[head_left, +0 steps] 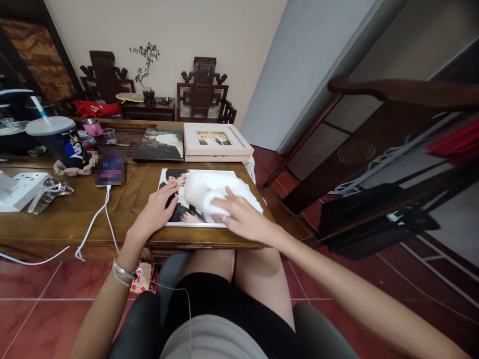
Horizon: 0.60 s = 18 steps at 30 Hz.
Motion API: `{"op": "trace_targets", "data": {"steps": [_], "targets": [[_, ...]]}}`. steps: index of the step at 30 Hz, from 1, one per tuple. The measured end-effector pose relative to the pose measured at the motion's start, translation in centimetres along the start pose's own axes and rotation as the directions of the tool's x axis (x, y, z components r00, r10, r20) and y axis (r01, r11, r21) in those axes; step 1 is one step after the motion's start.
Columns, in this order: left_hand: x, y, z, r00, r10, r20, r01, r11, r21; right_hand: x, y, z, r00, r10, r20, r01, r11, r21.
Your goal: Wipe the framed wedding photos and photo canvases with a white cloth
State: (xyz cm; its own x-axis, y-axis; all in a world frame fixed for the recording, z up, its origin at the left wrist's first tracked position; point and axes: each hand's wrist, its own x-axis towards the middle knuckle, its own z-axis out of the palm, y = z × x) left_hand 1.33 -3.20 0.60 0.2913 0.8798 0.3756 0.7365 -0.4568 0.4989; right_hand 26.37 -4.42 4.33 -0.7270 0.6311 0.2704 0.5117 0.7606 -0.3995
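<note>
A glossy photo panel (pixel 189 213) of a couple lies flat at the table's front edge. My left hand (pixel 157 208) rests on its left side, fingers spread. Over the right part of the panel is a bunched white cloth (pixel 235 185), which hides much of the picture. My right hand (pixel 243 215) presses down on this cloth with bent fingers holding it against the panel. The cloth's right end spreads past the panel towards the table's right edge.
Behind the panel lie a dark photo panel (pixel 157 145) and a framed photo (pixel 220 152). Leftward on the wooden table (pixel 90 229) are a phone (pixel 111 169) with a white cable, a lidded cup (pixel 62 142) and a power strip (pixel 22 188). A wooden chair (pixel 374 114) stands right.
</note>
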Motion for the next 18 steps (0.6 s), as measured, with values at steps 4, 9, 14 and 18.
{"op": "trace_targets", "data": {"steps": [4,9,14,18], "targets": [[0.0,0.2,-0.1,1.0,-0.008,0.014,0.008,1.0,0.013,-3.4,-3.7,-0.2,0.995,-0.051,0.089,0.048,0.998,0.04],[0.0,0.3,-0.1,1.0,-0.01,0.027,0.009,1.0,0.021,-3.0,-3.6,-0.6,0.99,-0.091,0.109,0.092,0.996,-0.001],[0.0,0.1,0.0,1.0,0.006,0.01,-0.006,1.0,0.007,1.9,1.0,-0.5,0.995,-0.087,0.052,0.088,0.995,-0.034],[-0.1,0.1,-0.1,1.0,0.008,0.019,-0.008,1.0,0.017,6.7,5.0,0.0,0.998,-0.064,-0.014,0.063,0.997,-0.037]]}}
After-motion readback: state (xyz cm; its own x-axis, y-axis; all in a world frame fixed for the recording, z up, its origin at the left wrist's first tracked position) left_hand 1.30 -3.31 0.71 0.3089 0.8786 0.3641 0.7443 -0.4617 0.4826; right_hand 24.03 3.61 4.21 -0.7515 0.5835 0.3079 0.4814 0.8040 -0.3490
